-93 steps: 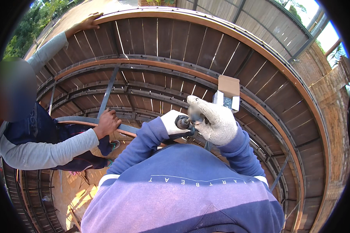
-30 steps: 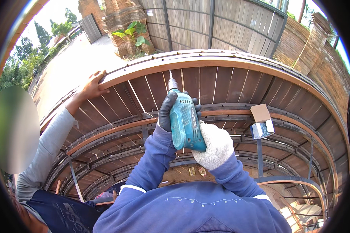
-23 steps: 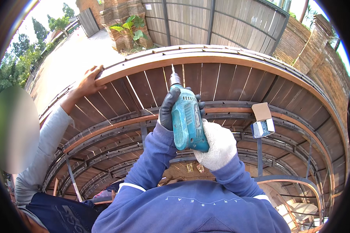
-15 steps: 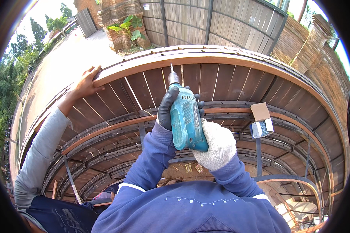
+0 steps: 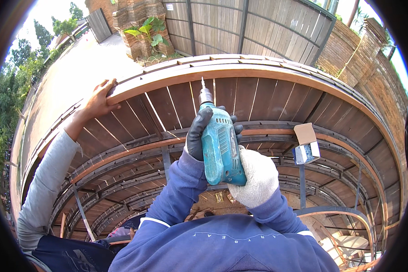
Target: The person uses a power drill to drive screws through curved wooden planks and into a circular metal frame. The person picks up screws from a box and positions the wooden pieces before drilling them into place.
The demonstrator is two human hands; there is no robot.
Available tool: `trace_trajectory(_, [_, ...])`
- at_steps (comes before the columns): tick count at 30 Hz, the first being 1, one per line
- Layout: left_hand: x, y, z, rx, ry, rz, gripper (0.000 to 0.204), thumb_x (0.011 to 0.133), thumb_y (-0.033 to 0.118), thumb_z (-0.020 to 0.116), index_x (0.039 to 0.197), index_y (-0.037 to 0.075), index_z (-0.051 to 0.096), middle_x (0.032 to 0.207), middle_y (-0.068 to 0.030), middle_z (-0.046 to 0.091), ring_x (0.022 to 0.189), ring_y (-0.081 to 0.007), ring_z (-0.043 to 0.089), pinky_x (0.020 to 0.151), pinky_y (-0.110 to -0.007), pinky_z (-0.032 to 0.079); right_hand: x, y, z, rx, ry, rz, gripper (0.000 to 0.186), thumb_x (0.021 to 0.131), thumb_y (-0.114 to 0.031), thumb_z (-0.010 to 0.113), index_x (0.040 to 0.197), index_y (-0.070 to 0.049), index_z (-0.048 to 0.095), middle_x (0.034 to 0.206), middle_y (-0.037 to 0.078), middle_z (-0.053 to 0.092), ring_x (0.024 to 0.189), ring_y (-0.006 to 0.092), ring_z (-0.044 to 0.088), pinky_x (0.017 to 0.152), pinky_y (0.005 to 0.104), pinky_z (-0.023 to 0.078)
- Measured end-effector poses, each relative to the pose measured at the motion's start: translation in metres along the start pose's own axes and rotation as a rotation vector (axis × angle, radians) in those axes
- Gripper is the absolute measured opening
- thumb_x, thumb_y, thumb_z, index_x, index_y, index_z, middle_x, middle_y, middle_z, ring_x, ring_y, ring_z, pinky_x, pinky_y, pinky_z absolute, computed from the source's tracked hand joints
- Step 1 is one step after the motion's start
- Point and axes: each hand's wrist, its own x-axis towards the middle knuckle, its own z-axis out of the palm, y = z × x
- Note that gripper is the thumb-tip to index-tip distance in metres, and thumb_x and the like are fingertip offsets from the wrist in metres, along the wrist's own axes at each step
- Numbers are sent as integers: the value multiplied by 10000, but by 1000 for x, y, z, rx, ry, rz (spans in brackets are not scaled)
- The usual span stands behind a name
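On the near side of a curved reddish-brown wooden rail (image 5: 267, 71): teal power drill (image 5: 222, 149), bit toward the rail, contact unclear. Left hand (image 5: 198, 134), black-faced glove, wrapped round its body. Right hand (image 5: 259, 179), white knit glove, clasping its rear. Rightward, open white cardboard box (image 5: 305, 134).

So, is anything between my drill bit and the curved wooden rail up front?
Nothing visible: the drill bit points at the curved wooden rail, though whether they touch can't be told. The co-worker's hand is on that rail, off to the left.
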Motion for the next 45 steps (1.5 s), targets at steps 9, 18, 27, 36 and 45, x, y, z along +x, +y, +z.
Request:
trace_trajectory(9, [7,1,-1,-31,-21,-38,664,938,491,741,1398,81,491,1240,-226,630,1097,-376,726,904,-521,659,4,2,2,13,9,17,465,729,-142,821,1138,17,666,838,153,659,733,349,681,668,446,547])
trace_trajectory(18, [7,-6,-10,-192,-114,-59,656,939,436,735,1454,127,472,1249,-219,615,1113,-399,700,951,-564,635,-3,7,8,9,-53,65,615,687,-151,830,1225,78,638,903,186,672,782,369,683,709,465,545])
trace_trajectory(27, [2,-6,-15,-201,-152,-39,695,961,477,703,1479,81,466,1337,-283,579,1184,-431,662,962,-591,623,-8,10,11,-11,-56,53,662,684,-165,834,1261,86,628,927,180,681,820,359,691,743,452,545])
trace_trajectory(36, [-2,-1,0,-77,-23,-12,658,920,453,751,1416,106,492,1233,-208,603,1039,-364,699,890,-521,646,-2,1,8,19,-77,100,624,663,-159,856,1221,36,654,929,187,694,839,384,697,759,465,552])
trace_trajectory(45, [-1,-2,-3,-149,-88,-18,642,944,442,724,1416,70,497,1245,-255,597,1102,-394,692,926,-549,648,1,2,8,25,-69,66,610,674,-158,850,1209,53,647,920,185,689,816,377,694,736,461,555])
